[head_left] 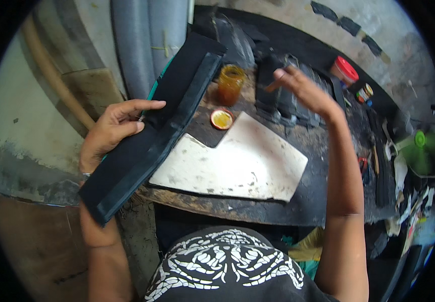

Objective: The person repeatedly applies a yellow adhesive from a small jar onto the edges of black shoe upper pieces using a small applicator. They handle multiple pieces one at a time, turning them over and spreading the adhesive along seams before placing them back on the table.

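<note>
A long black strip (152, 136), flat with a raised lengthwise fold, is held slantwise over the worktable's (298, 201) left edge, pinched between thumb and fingers of the left hand (114, 128). The right hand (303, 90) is raised, fingers closed on a thin brown stick (273, 85). An open amber jar (230, 83) is seen beside its round lid (222, 119); a red-capped container (344, 70) stands further right.

I see the strip (152, 126) along the worktop's (278, 209) left edge, slab (237, 163) right of it, jar (230, 83) behind.
</note>
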### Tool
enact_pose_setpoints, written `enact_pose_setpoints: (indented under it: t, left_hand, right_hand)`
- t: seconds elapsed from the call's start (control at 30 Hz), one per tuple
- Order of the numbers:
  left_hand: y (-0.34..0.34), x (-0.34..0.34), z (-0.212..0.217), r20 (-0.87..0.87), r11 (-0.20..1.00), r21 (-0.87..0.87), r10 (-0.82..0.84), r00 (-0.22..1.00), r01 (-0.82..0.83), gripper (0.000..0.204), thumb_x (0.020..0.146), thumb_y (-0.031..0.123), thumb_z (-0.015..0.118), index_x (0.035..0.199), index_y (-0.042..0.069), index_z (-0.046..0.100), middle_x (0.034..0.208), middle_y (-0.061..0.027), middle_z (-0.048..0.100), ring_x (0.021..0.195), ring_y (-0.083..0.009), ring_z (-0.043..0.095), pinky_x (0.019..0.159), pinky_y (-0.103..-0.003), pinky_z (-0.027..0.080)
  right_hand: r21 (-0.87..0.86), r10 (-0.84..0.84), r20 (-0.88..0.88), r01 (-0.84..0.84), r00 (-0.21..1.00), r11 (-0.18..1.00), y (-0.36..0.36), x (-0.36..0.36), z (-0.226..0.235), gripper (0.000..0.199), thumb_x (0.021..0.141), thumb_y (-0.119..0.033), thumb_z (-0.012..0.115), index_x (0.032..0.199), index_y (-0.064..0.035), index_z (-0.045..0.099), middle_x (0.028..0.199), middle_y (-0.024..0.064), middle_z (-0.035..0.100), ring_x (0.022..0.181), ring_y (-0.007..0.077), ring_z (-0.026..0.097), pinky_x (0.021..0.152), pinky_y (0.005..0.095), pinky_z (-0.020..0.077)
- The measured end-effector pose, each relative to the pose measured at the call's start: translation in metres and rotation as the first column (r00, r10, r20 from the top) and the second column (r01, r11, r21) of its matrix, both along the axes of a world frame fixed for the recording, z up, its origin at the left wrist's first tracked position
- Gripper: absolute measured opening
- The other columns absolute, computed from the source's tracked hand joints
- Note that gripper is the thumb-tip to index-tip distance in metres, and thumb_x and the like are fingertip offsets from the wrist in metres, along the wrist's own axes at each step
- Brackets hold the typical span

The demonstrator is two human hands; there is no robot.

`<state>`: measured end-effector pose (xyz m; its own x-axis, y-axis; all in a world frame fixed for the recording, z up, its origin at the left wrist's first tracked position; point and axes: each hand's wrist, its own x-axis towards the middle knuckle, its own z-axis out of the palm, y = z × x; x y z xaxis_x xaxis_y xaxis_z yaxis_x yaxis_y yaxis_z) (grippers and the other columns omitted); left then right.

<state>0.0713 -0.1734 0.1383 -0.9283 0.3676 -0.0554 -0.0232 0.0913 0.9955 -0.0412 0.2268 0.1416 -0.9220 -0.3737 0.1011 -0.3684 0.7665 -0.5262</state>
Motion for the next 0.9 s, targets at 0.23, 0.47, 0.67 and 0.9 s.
enact_pose_setpoints:
  t: [0.23, 0.47, 0.67, 0.9]
  left_hand:
    - [0.080, -0.028, -0.027, -0.016, 0.714, -0.407, -0.630, 0.777, 0.570, 0.056, 0.082, -0.003, 0.050, 0.136, 0.008, 0.061, 0.123, -0.0157, 0.067, 0.109, -0.0194, 0.063, 0.098, -0.031, 0.045]
    - [0.134, -0.066, -0.056, 0.237, 0.465, -0.627, -0.650, 0.722, 0.625, 0.065, 0.074, -0.005, 0.048, 0.134, 0.015, 0.063, 0.110, -0.0198, 0.071, 0.090, -0.0191, 0.066, 0.086, -0.029, 0.051]
    - [0.139, -0.065, -0.050, 0.239, 0.423, -0.664, -0.661, 0.711, 0.616, 0.067, 0.074, -0.005, 0.047, 0.134, 0.017, 0.063, 0.098, -0.0199, 0.073, 0.069, -0.0175, 0.060, 0.070, -0.030, 0.051]
    - [0.139, -0.065, -0.052, 0.146, 0.436, -0.671, -0.715, 0.683, 0.600, 0.067, 0.075, -0.008, 0.048, 0.135, 0.019, 0.062, 0.094, -0.0203, 0.072, 0.067, -0.0181, 0.059, 0.068, -0.031, 0.051]
  right_hand:
    - [-0.280, -0.259, -0.359, 0.161, 0.897, 0.946, 0.095, 0.067, 0.001, 0.038, 0.103, -0.033, 0.053, 0.111, -0.0014, 0.073, 0.111, 0.0106, 0.056, 0.097, 0.0189, 0.056, 0.087, 0.0310, 0.0447]
    - [-0.138, -0.332, -0.307, 0.303, 0.892, 0.943, 0.042, 0.171, -0.098, 0.048, 0.089, -0.009, 0.063, 0.136, -0.0168, 0.061, 0.143, 0.0197, 0.043, 0.137, 0.0392, 0.035, 0.115, 0.0499, 0.0271]
    - [0.111, -0.130, -0.261, 0.163, 0.957, 0.980, -0.010, 0.189, -0.122, 0.057, 0.089, -0.020, 0.065, 0.144, -0.0223, 0.052, 0.157, 0.0248, 0.023, 0.146, 0.0468, 0.017, 0.114, 0.0611, 0.0150]
    - [0.282, -0.247, -0.228, 0.306, 0.942, 0.909, -0.013, 0.159, -0.131, 0.064, 0.095, -0.041, 0.057, 0.148, -0.0069, 0.043, 0.163, 0.0265, 0.010, 0.150, 0.0480, 0.004, 0.114, 0.0652, 0.0103]
